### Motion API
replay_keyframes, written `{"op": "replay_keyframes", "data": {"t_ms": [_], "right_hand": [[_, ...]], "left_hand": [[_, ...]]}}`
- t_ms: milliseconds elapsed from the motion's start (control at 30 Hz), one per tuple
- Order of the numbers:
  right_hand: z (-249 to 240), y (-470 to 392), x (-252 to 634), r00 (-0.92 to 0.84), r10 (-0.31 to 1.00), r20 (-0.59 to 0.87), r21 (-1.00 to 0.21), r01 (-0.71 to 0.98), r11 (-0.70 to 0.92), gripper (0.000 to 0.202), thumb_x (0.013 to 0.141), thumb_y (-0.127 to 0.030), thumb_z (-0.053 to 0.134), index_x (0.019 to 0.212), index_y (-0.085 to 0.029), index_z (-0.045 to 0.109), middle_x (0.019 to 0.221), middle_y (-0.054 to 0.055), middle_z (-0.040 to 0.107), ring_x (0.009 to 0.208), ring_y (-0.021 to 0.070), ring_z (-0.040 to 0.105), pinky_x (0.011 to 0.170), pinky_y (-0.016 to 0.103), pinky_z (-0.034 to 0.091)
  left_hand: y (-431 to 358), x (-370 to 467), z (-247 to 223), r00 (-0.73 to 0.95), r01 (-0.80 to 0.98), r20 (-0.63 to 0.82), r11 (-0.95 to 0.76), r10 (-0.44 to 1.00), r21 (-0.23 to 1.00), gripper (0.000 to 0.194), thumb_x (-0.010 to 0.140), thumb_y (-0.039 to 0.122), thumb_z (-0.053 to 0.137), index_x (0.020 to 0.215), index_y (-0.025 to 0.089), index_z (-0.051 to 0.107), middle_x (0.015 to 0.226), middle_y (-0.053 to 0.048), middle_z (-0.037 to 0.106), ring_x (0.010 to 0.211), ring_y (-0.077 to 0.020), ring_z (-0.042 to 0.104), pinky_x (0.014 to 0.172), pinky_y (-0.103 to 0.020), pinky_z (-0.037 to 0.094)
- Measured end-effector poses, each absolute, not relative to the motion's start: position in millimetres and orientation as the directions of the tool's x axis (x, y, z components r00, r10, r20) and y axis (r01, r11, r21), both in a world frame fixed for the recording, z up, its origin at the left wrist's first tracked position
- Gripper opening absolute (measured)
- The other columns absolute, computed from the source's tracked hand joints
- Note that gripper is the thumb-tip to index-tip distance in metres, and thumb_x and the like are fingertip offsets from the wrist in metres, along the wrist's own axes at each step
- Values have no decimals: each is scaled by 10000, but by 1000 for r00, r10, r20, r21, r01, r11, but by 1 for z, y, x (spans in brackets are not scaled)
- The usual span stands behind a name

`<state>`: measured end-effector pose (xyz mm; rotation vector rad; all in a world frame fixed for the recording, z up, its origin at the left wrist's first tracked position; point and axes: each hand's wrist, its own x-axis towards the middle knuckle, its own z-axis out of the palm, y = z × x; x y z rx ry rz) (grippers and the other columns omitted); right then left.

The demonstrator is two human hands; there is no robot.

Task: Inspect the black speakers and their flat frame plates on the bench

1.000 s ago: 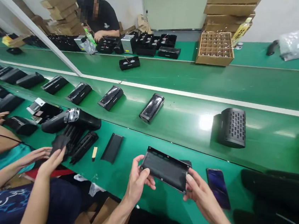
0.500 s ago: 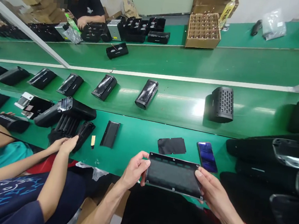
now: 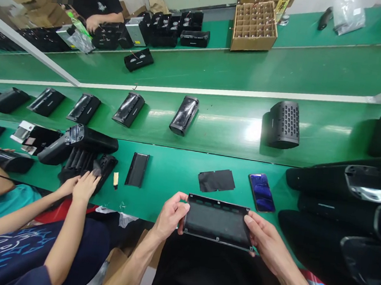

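Note:
A black rectangular panel [image 3: 218,221] with small screw tabs along its edges is held level above my lap, near the bench's front edge. My left hand [image 3: 171,215] grips its left end, thumb on top. At the right end my right hand [image 3: 262,234] pinches it, fingers partly hidden beneath. Beyond the panel, a thin black sheet [image 3: 217,180] with notched edges lies flat on the green bench [image 3: 170,170]. To the right of that sheet rests a phone [image 3: 262,193].
Black speaker-like units [image 3: 184,115] stand in a row on the green belt. More black units [image 3: 332,180] are piled at the right. Left of me, a co-worker's hands [image 3: 84,185] touch black parts. Another black panel [image 3: 137,169] lies nearby. A person works across the belt.
The whole view has shifted slightly, so most things sit a little higher or further left. Both my hands keep hold of the panel. The co-worker's hands at left have moved slightly.

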<state>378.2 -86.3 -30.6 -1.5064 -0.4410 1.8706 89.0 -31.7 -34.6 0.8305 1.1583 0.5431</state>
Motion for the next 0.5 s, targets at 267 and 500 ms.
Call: {"op": "replay_keyframes", "data": {"t_ms": [267, 500], "right_hand": [[-35, -90, 384, -88, 707, -701, -669, -261, -696, 438, 925, -650, 674, 864, -233, 553, 621, -80, 407, 501, 91, 356, 421, 207, 404], [-31, -88, 384, -90, 710, -699, -681, -223, -698, 475, 918, -681, 661, 852, -230, 530, 629, -87, 368, 509, 87, 331, 427, 204, 369]], "left_hand": [[-32, 91, -35, 309, 133, -551, 539, 775, 832, 442, 955, 625, 603, 1067, 214, 487, 548, 104, 535, 385, -93, 513, 396, -172, 382], [-31, 90, -33, 312, 151, -548, 529, 776, 835, 459, 955, 638, 588, 1083, 209, 489, 551, 107, 515, 389, -95, 509, 400, -184, 389]]}}
